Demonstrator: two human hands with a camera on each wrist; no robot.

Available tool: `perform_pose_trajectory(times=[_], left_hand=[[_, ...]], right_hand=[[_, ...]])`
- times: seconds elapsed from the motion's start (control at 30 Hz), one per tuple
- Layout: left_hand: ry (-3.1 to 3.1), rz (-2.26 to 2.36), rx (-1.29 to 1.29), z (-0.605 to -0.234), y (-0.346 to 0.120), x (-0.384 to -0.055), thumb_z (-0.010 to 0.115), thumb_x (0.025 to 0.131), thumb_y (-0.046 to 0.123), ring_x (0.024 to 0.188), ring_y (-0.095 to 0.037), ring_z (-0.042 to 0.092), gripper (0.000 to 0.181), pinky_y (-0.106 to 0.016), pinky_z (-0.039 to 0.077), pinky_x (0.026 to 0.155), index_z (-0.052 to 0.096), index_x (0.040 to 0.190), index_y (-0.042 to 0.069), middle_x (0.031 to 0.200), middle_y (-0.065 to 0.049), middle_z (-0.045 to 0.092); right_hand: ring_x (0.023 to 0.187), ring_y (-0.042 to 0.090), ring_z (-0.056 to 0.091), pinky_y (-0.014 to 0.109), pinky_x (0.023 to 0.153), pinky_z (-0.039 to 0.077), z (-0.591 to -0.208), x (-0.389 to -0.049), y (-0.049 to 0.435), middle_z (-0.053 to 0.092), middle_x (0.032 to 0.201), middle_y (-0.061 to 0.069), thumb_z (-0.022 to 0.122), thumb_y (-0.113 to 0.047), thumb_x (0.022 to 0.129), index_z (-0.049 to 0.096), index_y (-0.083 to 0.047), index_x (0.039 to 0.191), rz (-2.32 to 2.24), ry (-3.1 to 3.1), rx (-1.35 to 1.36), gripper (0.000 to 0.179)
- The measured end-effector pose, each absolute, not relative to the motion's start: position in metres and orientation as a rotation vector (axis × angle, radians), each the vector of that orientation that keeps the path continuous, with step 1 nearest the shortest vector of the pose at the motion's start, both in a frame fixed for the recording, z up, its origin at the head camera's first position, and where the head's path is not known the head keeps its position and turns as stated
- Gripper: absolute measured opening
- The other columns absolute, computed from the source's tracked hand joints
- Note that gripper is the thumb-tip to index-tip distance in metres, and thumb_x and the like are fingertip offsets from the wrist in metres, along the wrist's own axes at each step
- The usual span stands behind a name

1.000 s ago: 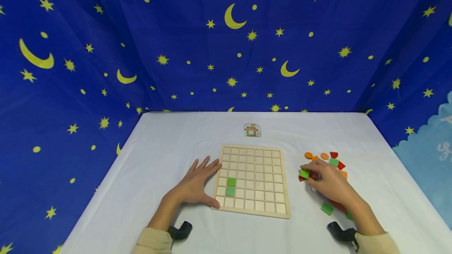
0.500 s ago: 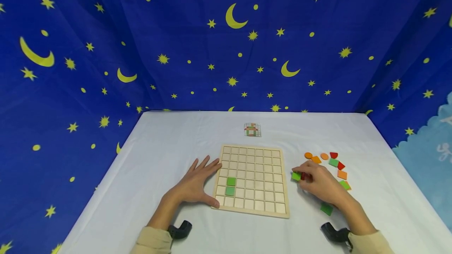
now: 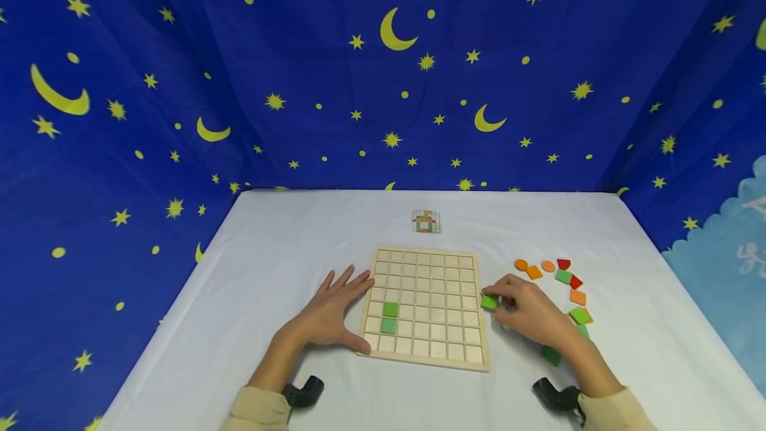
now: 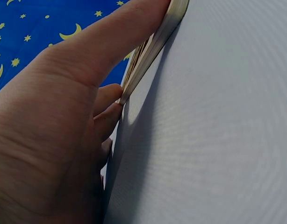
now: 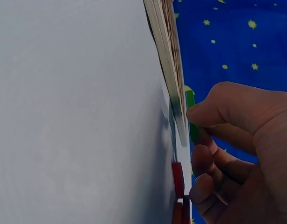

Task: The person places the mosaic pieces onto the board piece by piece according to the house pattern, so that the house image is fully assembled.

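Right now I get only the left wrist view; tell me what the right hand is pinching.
Observer: The right hand pinches a flat green square tile.

Operator: Now report what sits inside the pale wooden board.

Observer: A grass-green square tile and a mint-green square tile lie in adjacent cells, the mint one nearer the person.

Operator: Tell me what lies past the board's far edge.

Observer: A small card printed with a coloured grid pattern lies there on the white cloth.
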State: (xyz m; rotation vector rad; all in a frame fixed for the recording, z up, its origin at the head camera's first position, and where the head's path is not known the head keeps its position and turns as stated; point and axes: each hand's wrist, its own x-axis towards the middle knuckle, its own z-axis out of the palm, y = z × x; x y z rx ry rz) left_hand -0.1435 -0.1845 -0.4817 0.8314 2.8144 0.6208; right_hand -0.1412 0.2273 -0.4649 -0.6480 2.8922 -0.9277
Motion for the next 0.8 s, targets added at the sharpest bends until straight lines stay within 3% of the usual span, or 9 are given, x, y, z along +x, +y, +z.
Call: perform_pose_trajectory(times=[0.47, 0.8], left_hand=[[2.817, 0.623, 0.842, -0.482, -0.184, -0.143, 0.070, 0.049, 0.083, 0.146, -0.023, 0.002, 0.127, -0.048, -0.004, 0.115, 0.028, 0.153, 0.023, 0.159, 0.007, 0.017], [2.820, 0.614, 0.851, -0.482, -0.185, -0.143, 0.070, 0.049, 0.084, 0.146, -0.024, 0.003, 0.127, -0.048, -0.004, 0.115, 0.028, 0.153, 0.023, 0.159, 0.007, 0.017]], right_hand=[[0.076, 0.011, 0.050, 0.023, 0.058, 0.042, -0.462, -0.140, 0.209, 0.056, 0.096, -0.010, 0.073, -0.014, 0.076, 0.071, -0.019, 0.113, -0.929, 2.852, -0.671, 0.038], [0.076, 0.010, 0.052, 0.022, 0.059, 0.044, -0.461, -0.138, 0.195, 0.058, 0.093, -0.010, 0.073, -0.009, 0.074, 0.072, -0.016, 0.112, -0.963, 2.819, -0.807, 0.038]])
